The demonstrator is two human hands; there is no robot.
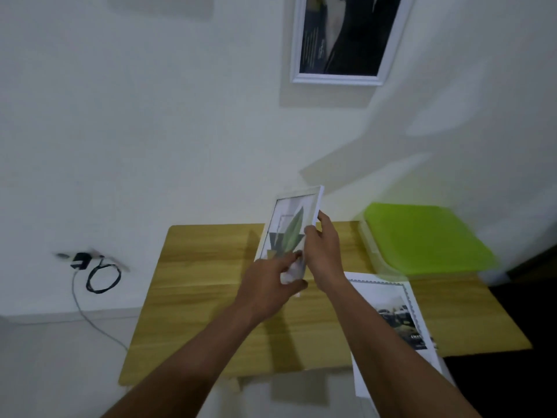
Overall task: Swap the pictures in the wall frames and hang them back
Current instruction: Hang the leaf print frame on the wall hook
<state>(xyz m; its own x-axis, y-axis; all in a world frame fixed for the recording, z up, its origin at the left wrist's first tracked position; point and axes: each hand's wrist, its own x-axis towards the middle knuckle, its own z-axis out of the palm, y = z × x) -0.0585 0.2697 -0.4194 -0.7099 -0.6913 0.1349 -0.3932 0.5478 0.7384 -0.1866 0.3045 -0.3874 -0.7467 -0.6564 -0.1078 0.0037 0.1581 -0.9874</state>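
A pale wooden tabletop (196,297) stands against a plain white wall (150,131). Its far edge meets the wall and its near edge runs across the lower part of the view. Low on the wall to the left, a black plug (80,260) sits in a socket with one looped black cable (102,276) hanging from it. At the right end of the tabletop there is one bright green seat (428,236), blurred at its edges.

Two white frames are in view. The wall frame (340,78) hangs high up and slightly tilted, with a dark picture (346,34) in it. The small frame (298,193) is held upright above the far middle of the tabletop, face toward the camera, and it shows a leaf picture (291,233). A third picture, a loose print (391,312) with a patterned border, lies flat on the right side of the tabletop and overhangs its near edge.

Both of the person's hands are on the small frame. The right hand (324,254) grips its right edge, with the thumb on the front and the fingers wrapped behind. The left hand (268,288) is at the frame's lower end, its fingers curled round a white wad (291,271). Whether the wad is cloth or paper cannot be told.
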